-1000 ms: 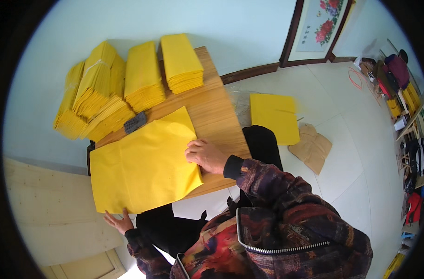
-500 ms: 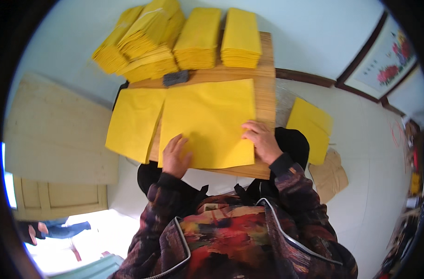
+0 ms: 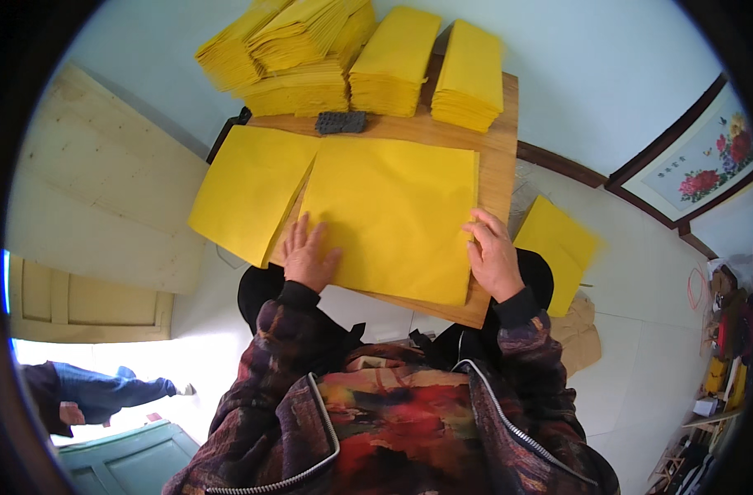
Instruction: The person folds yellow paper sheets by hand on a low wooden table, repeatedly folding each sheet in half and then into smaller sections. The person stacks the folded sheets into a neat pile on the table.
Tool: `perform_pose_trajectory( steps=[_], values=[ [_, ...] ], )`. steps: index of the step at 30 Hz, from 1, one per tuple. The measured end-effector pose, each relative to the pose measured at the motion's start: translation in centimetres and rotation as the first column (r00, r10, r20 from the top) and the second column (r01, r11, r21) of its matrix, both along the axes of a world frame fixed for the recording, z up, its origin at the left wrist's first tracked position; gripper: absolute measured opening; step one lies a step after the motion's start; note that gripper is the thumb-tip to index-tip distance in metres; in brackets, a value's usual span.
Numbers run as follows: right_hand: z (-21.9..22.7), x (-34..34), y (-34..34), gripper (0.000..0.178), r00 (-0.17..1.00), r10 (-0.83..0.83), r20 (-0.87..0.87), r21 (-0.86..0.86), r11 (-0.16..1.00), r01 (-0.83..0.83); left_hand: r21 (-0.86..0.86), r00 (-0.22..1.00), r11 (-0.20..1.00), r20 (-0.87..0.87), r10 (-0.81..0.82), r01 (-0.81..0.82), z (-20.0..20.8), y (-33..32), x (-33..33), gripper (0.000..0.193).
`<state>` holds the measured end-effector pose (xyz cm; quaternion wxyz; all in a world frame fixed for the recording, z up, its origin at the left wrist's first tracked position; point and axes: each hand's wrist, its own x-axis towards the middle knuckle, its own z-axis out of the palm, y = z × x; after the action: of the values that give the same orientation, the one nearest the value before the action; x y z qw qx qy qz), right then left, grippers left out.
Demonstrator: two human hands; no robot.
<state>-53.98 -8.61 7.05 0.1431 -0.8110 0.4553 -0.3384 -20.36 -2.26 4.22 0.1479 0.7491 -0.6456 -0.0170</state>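
Observation:
A large yellow sheet (image 3: 393, 219), paper or thin cloth, lies flat on the wooden table in front of me. Its doubled right edge suggests more than one layer. My left hand (image 3: 312, 256) rests at the sheet's lower left edge, palm down with fingers spread. At the right edge my right hand (image 3: 495, 257) touches the side with loosely bent fingers, the fingertips apart; nothing shows gripped in them. Left of the big sheet lies a second yellow piece (image 3: 252, 190), narrower and slanted, its lower part hanging past the table's edge.
Thick piles of folded yellow sheets (image 3: 393, 62) line the table's (image 3: 496, 177) far side, with a dark grey block (image 3: 341, 123) before them. A yellow sheet (image 3: 558, 256) and brown paper (image 3: 578, 334) lie to the right. Another person's legs (image 3: 112, 392) show at lower left.
The view has tilted and shifted. My left hand has slid up to the sheet's left edge with fingers spreading; my right hand has drawn outward to the right edge. At lower left, the other person shows more.

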Motion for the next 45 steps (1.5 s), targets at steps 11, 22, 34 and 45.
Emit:
perform_pose_trajectory(
  steps=[11, 22, 34, 45],
  values=[
    [-2.1, -0.2, -5.4, 0.041, 0.961, -0.274, 0.05, 0.371, 0.898, 0.236, -0.008, 0.916, 0.997, -0.394, 0.072, -0.082, -0.8, -6.7, 4.8, 0.049],
    [-3.0, -0.8, -3.5, 0.039, 0.952, -0.302, 0.057, 0.288, 0.918, 0.274, -0.05, 0.956, 0.998, -0.291, -0.046, 0.033, -2.7, -9.8, 3.4, 0.045],
    [-2.6, -2.6, -3.8, 0.038, 0.954, -0.296, 0.04, 0.292, 0.917, 0.272, 0.075, 0.929, 0.993, -0.354, 0.111, -0.091, -1.8, -15.1, 3.2, 0.036],
    [-2.6, -1.9, -2.4, 0.038, 0.965, -0.261, -0.01, 0.178, 0.949, 0.259, 0.109, 0.952, 0.971, -0.201, 0.232, -0.213, -0.1, -15.7, 1.2, 0.039]
  ],
)
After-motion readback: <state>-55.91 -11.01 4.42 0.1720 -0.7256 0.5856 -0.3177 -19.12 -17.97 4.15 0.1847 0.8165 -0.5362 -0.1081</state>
